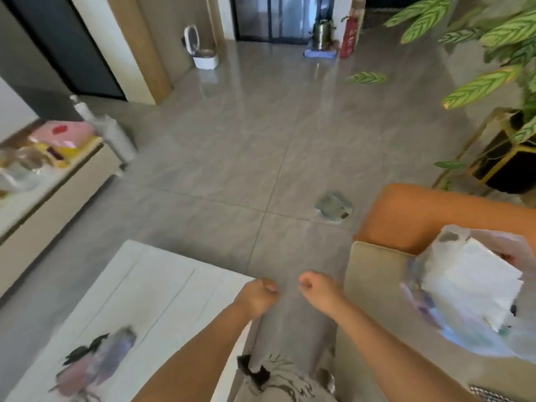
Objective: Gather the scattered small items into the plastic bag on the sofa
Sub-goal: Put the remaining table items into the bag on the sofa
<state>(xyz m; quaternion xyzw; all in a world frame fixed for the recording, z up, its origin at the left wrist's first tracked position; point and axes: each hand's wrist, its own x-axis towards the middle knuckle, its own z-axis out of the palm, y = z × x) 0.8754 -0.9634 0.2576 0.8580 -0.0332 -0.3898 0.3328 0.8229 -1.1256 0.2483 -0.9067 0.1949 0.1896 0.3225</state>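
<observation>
I am looking down at both forearms reaching out from the bottom centre of the frame over grey floor tiles. The left hand (256, 295) is curling its fingers into a loose fist and I am seeing nothing in it. The right hand (317, 288) is likewise curling inward, empty as far as the blur allows; a very small item pinched inside either fist cannot be ruled out.

The plastic bag (475, 288) is lying at the right edge of the frame on the sofa (374, 274), bulging with something white and with coloured patches showing through its near side. I am judging that at least part of the gathering is done, since the bag is visibly holding contents.

Possibly left: a crumpled, shiny wrapper-like item (333, 206) is lying on the floor right of centre, near the sofa's orange arm. A blurred purple-and-black object (98, 364) is sitting on the white table (162, 285) at lower left; I cannot tell what it is or whether it counts.

The bag's right side is being cut off by the frame edge, its contents are unreadable, and motion blur is smearing most of the lower frame.
</observation>
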